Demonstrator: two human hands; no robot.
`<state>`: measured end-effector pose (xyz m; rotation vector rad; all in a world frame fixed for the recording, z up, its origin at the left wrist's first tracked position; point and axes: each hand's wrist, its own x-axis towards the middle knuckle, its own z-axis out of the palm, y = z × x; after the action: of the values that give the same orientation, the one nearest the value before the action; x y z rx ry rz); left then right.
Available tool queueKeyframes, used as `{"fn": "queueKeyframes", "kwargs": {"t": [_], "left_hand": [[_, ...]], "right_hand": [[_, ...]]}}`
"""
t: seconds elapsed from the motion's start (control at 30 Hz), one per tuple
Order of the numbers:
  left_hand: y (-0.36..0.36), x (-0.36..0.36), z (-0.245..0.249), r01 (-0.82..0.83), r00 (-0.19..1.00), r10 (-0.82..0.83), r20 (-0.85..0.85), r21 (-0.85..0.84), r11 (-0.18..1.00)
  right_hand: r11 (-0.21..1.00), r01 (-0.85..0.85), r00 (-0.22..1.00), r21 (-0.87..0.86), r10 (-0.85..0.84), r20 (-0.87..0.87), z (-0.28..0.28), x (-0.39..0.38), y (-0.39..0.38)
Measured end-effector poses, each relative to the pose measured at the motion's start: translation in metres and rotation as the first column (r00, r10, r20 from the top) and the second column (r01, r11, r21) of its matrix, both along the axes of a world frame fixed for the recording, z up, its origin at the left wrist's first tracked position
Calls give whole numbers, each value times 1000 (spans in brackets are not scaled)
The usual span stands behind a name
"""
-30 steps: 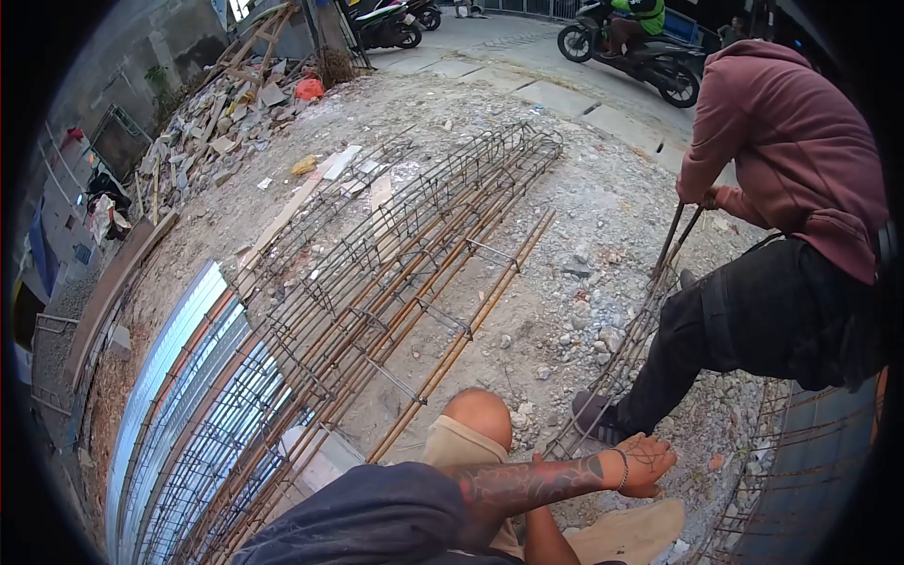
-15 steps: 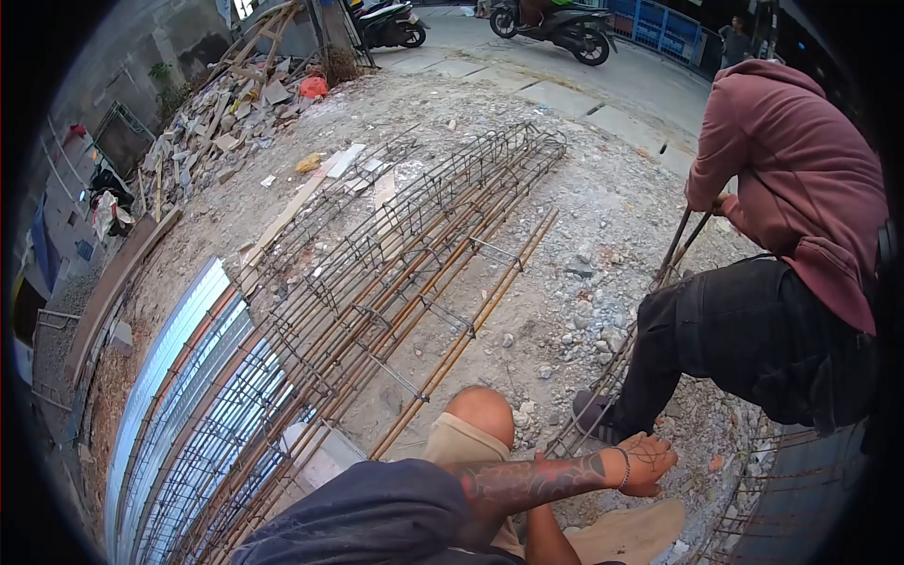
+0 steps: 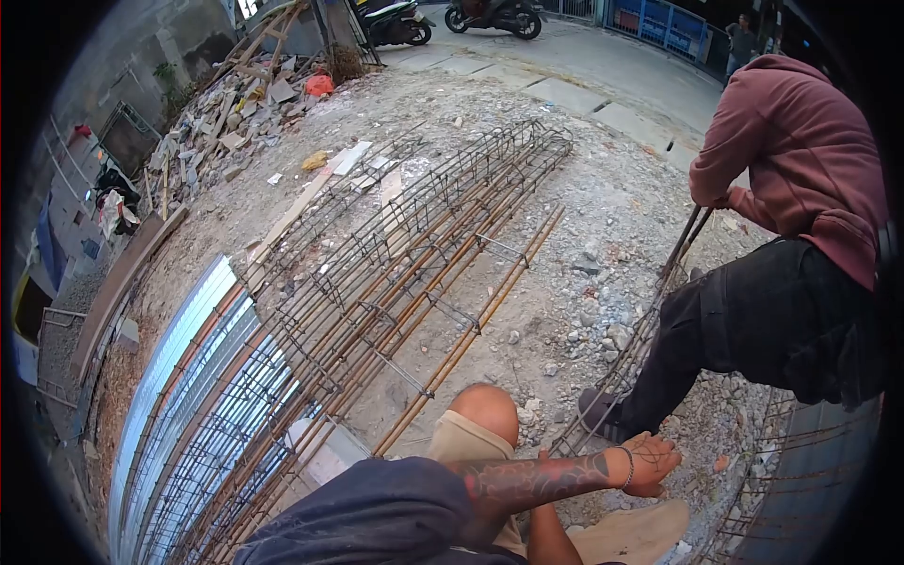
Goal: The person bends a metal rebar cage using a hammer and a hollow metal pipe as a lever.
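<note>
My left hand (image 3: 652, 465) reaches to the right over my beige-clad leg (image 3: 631, 532), below a bracelet on the tattooed forearm. Its fingers are loosely curled together; thin dark lines cross the back of it, and what it may hold is hidden. My right forearm (image 3: 551, 539) rises underneath, and the right hand is mostly covered by the left arm. My bare knee (image 3: 485, 414) is just beyond. Nearest to my left hand are a co-worker's shoe (image 3: 603, 411) and a narrow cage of steel bars (image 3: 617, 372).
Long rebar cages (image 3: 405, 273) lie on gravelly ground ahead, beside corrugated metal sheets (image 3: 179, 363). A co-worker in a pink hoodie (image 3: 800, 141) bends at right, hands at upright bars (image 3: 687, 240). A rubble heap (image 3: 212, 132) and a motorcycle (image 3: 494, 17) are farther back.
The motorcycle on the road has moved left. The co-worker has shifted slightly, leaning over the bars. My hands keep the same pose.
</note>
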<state>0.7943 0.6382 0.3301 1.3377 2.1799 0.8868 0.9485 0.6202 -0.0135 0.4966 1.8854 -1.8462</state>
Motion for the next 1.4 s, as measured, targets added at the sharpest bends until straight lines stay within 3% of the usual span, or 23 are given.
{"fn": "queueKeyframes", "kwargs": {"t": [0.03,0.4,0.47,0.67,1.4], "left_hand": [[-1,0,1,1,1000,-1,4,-1,1000],[0,-1,1,5,1000,-5,-2,-16,1000],[2,1,-7,-72,996,76,-47,69,995],[3,1,-11,-82,995,87,-52,92,992],[0,2,-2,-50,998,51,-25,46,998]], "right_hand": [[1000,-2,1000,-1,2,-2,19,-54,-2],[1000,-20,1000,3,20,-12,20,-57,-4],[1000,-24,1000,4,25,-13,18,-55,1],[999,-44,999,12,44,-14,17,-55,2],[999,-54,998,6,54,-30,11,-49,5]]}}
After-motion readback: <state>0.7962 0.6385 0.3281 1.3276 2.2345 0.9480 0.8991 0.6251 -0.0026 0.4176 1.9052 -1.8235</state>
